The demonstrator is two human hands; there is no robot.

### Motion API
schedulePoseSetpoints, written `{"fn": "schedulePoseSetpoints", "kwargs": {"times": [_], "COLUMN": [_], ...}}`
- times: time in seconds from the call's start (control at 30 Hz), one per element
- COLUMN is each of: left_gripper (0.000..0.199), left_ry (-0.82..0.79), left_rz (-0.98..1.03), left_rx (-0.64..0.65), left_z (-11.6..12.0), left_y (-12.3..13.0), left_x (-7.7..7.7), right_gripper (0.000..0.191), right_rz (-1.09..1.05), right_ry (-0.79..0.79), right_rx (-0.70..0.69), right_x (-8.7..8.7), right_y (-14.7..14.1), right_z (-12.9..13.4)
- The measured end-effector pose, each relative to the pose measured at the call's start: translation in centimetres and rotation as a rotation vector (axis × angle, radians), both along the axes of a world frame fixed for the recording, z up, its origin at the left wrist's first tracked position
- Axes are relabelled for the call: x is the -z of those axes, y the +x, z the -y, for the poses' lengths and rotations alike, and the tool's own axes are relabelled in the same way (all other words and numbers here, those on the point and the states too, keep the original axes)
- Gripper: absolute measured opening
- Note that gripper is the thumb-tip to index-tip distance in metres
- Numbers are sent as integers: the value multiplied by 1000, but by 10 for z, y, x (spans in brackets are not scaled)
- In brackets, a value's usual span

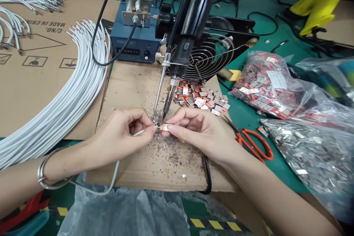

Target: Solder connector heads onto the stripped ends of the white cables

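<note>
My left hand (132, 129) pinches the end of a white cable (115, 171), whose length hangs below the wrist. Between the thumb and fingers of my right hand (193, 127) is a small USB connector (166, 127), silver with red-orange plastic. The cable's thin wires meet the connector's left end. Just above that spot stands the tip of a soldering iron (167, 103), fixed in a stand. A thin metal solder feed tube (160, 90) comes down beside it. Whether the iron touches the wires is too small to tell.
Loose connectors (201, 97) lie behind my right hand, before a black fan (204, 57). A blue solder feeder (135, 40) stands at the back. White cables (83, 77) are bundled at left. Orange-handled scissors (254, 143) and bags of metal parts (309, 151) lie right. Debris dots the cardboard (132, 175).
</note>
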State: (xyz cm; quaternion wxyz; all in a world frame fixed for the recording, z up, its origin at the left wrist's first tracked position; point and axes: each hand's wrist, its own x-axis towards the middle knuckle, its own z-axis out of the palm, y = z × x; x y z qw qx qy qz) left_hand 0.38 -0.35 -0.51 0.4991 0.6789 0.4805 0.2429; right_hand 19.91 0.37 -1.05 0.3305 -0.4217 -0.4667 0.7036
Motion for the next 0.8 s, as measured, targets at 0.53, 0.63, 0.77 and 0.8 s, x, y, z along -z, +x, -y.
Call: {"fn": "schedulePoseSetpoints", "kwargs": {"times": [0.53,0.63,0.77,0.8], "left_gripper": [13,14,14,14], "left_ry": [-4,-9,-15,-16], "left_rz": [21,22,-2,-5], "left_rx": [-28,-29,-26,-29], "left_z": [2,1,1,1], "left_y": [3,3,3,3], "left_x": [-2,-2,-1,0], "right_gripper": [17,17,19,20], "right_rz": [3,15,42,51], "right_ry": [-15,-13,1,7], "right_rx": [4,7,7,6], "right_x": [-2,-2,-1,-1], "right_y": [1,0,-1,-1], "right_z": [0,0,0,0]}}
